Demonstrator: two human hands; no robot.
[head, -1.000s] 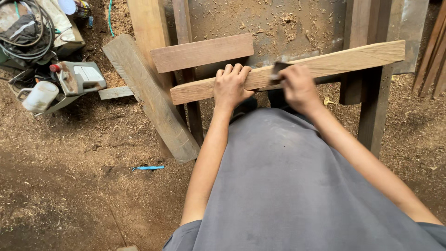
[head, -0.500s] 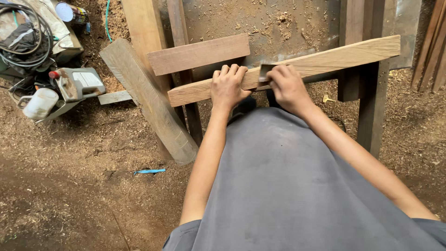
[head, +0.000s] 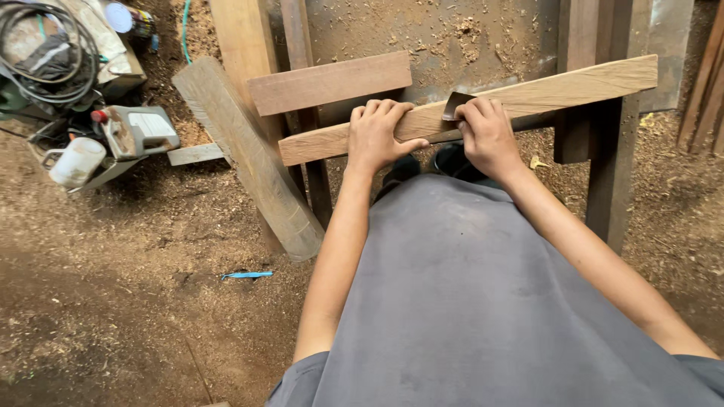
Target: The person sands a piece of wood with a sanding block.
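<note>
- Long pale plank [head: 528, 98] lies slanted across the wooden frame, right end higher, left end lower near the frame's left post [head: 313, 173].
- Left hand [head: 379, 136] pressed on plank's lower left part, fingers [head: 377, 111] curled over the far edge, thumb along the near edge; gripping the plank.
- Right hand [head: 489, 136] just right of the left hand, fingers closed around a dark metal scraper blade [head: 455, 104] set against plank's top face; blade tip sticks out left of the knuckles.
- Hands near each other, not touching.
- Short reddish board [head: 329, 81] lies above and left of the plank, across the uprights, roughly parallel to it.
- Grey weathered beam [head: 245, 154] leans diagonally at left, lower end on the ground below plank's left end.
- Dark right post [head: 607, 173] of the frame stands under plank's right part.
- Person's grey shirt [head: 483, 301] fills lower frame; dark shoes [head: 452, 160] just visible below the plank.
- Ground is sawdust and shavings; small blue strip [head: 246, 276] lies on it at lower left.
- Far left: white mug [head: 75, 160], power tool with grey-white body [head: 139, 130], coiled black cable [head: 45, 53], all well apart from the hands.
</note>
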